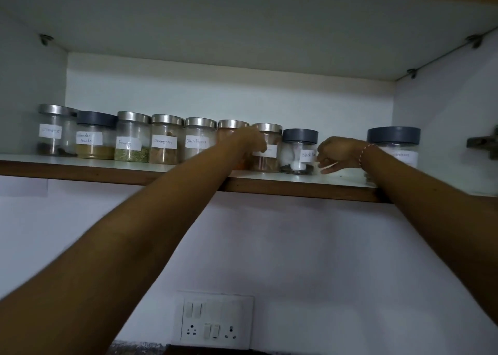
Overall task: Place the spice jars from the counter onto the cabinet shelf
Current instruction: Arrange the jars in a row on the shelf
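Head view: nine spice jars [164, 139] line the shelf [107, 170]; left hand [254, 142] seems to grip one jar, right hand [338, 154] curls beside the grey-lidded jar [299, 151], holding nothing. Nearly done, I'd judge.

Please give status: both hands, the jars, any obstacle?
Left hand on silver-lid jar. Right hand beside grey-lid jar, grip unclear. Jars lined on shelf. No obstacle.

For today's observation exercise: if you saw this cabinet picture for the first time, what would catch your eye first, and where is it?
Two bare forearms reach up from the bottom corners to the cabinet shelf. The left hand is at a steel-lidded jar mid-row, and the right hand, red thread at its wrist, is beside the grey-lidded jar. A row of labelled spice jars lines the shelf from the left wall.
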A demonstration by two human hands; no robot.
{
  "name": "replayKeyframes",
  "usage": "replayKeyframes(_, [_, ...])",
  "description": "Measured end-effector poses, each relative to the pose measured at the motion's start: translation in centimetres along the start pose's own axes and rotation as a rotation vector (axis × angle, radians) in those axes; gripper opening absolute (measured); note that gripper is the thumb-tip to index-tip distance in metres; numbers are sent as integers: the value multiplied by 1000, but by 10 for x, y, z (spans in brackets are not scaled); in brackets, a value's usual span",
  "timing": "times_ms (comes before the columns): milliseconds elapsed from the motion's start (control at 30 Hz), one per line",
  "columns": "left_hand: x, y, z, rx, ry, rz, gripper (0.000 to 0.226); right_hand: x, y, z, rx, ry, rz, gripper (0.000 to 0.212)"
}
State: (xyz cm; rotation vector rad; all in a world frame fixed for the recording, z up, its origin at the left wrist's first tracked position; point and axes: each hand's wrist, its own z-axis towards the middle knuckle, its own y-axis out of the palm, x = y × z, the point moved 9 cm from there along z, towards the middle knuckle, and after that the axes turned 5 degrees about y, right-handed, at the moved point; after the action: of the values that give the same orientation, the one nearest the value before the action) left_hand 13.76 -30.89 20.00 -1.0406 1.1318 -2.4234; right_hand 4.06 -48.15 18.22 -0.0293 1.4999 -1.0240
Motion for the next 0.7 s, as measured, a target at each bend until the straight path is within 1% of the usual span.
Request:
replayKeyframes(67, [15,-17,-5,181,138,263,30,-6,-12,-16,121,-89,1,39])
replayKeyframes(133, [32,-23,-12,279,233,321,27,-11,-35,-39,335,-232,-65,33])
replayKeyframes(200, [61,-9,-24,297,381,308,30,-10,-63,-73,634,-369,-211,26])
replayKeyframes(233, [78,4,-33,278,471,310,32,-6,-77,-91,784,-409,-271,25])
replayKeyframes(267, [94,20,-41,247,556,328,34,-1,-90,-107,908,-429,-310,25])
replayKeyframes(300, [106,37,-46,184,609,358,38,5,-100,-119,983,-435,-334,24])
replayKeyframes(333, [112,53,-45,89,629,395,41,9,-107,-124,1002,-429,-359,23])
replayKeyframes(367, [113,67,-42,-19,624,438,45,13,-112,-124,983,-418,-382,23])
replayKeyframes(400, [109,77,-35,-116,600,459,48,15,-113,-123,954,-417,-393,23])
replayKeyframes(433, [103,82,-27,-175,557,459,54,15,-113,-122,940,-432,-398,23])
replayKeyframes(533, [83,78,-2,-213,366,411,76,-11,-99,-119,940,-558,-441,26])
replayKeyframes(567, [77,76,2,-217,310,389,78,-21,-90,-111,889,-584,-424,27])
replayKeyframes(600, [74,75,4,-225,267,369,79,-31,-80,-95,796,-582,-402,29])
replayKeyframes(633, [72,75,4,-243,235,340,78,-36,-69,-77,677,-546,-383,31])
replayKeyframes(700, [69,76,3,-274,194,252,73,-35,-46,-41,435,-409,-299,36])
